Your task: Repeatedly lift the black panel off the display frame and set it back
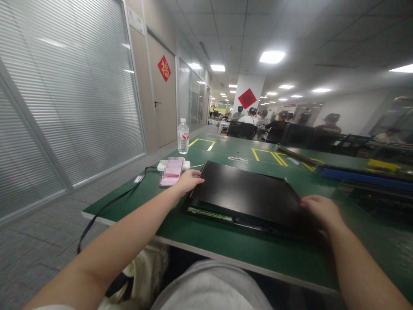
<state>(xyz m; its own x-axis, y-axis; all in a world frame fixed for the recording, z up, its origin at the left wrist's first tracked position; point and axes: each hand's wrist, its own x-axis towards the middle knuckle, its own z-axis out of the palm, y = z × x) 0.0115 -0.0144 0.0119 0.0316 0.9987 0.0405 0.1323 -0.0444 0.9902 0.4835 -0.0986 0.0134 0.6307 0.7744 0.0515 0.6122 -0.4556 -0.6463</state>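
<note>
A flat black panel [248,196] lies on the green table [226,249], with a strip of green circuit board showing along its near edge. My left hand [189,181] rests at the panel's left edge, fingers curled around it. My right hand [322,211] grips the panel's right near corner, fingers bent over the edge. Both forearms reach forward from the bottom of the view.
A pink phone [171,173] lies left of the panel beside a white charger with a black cable [106,206] trailing off the table. A water bottle [183,136] stands behind. Yellow tape marks, a blue bar [364,177] and dark parts lie at right. Several seated people work at the back.
</note>
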